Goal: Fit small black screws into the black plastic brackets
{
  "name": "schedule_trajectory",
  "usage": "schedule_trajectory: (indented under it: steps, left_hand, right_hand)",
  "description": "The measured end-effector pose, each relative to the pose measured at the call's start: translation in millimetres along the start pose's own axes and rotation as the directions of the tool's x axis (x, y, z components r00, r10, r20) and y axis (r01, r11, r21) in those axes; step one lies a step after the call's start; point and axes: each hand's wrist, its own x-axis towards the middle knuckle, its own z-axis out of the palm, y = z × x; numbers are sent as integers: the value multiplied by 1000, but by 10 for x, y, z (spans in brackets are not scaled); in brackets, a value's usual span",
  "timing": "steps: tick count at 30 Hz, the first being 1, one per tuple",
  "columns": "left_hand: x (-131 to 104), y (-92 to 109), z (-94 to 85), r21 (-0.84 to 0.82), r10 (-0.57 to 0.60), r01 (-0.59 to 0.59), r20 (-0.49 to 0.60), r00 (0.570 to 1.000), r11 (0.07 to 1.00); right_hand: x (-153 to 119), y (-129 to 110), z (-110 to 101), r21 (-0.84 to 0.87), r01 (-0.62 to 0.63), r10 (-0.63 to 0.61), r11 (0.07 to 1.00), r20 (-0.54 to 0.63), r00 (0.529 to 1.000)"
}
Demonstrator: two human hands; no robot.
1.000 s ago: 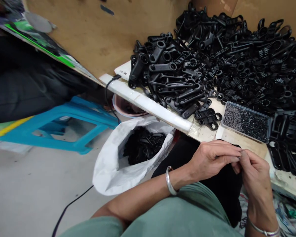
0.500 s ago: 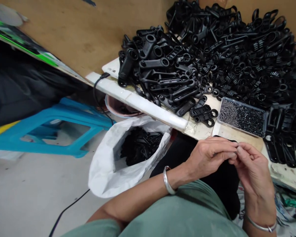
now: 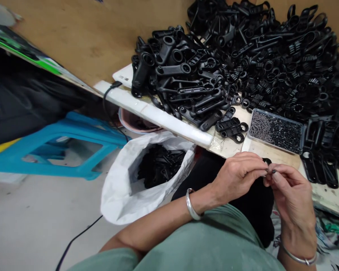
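Observation:
My left hand [image 3: 238,174] and my right hand [image 3: 292,188] meet tip to tip just off the table's front edge, both pinched. At my right thumb tip shows a tiny black piece [image 3: 274,171], too small to name. What my left fingertips pinch is hidden. Just behind the fingertips, the ring-shaped end of a black plastic part [image 3: 267,161] peeks out; the rest of it is covered. A clear shallow box [image 3: 301,143] of tiny grey and black pieces lies beyond my hands. Several flat black arm-shaped parts [image 3: 232,126] lie left of the box.
A large heap of black plastic parts [image 3: 197,90] covers the back of the table. More long black parts [image 3: 319,171] lie at the right. Below the left edge stand an open white sack [image 3: 115,195] of black parts, a bucket [image 3: 124,122] and a blue stool [image 3: 59,139].
The black piece at my right thumb and the ring end behind my fingers have come into sight. My fingertips have shifted slightly; the whole view has moved a little.

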Motion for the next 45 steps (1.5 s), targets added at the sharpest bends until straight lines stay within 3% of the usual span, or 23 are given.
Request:
schedule_trajectory:
  steps: [14, 20, 23, 28, 36, 42, 45]
  left_hand:
    - [0, 7, 4, 115, 57, -54, -23, 998, 992]
    - [-31, -14, 6, 170, 86, -82, -15, 996, 982]
    - [-35, -17, 15, 217, 130, -124, -13, 991, 968]
    - [-45, -18, 39, 285, 203, -193, -6, 979, 939]
    - [-59, -14, 21, 257, 150, -160, 56, 987, 953]
    - [-36, 1, -21, 233, 125, -147, 107, 986, 961]
    - [2, -16, -76, 276, 147, -176, 122, 982, 945]
  right_hand:
    - [-16, 69, 17, -142, 152, -160, 978, -45, 986]
    - [-95, 18, -19, -503, 242, -293, 830, -24, 956]
    - [-141, -19, -3, -595, 282, -351, 752, 1, 937]
    - [-186, -90, 33, -711, 260, -351, 654, 20, 936]
    - [-123, -104, 39, -756, 287, -333, 588, 97, 938]
    - [-119, -9, 46, -785, 249, -375, 567, 23, 927]
    - [-122, -2, -36, -750, 170, -336, 639, -73, 939]
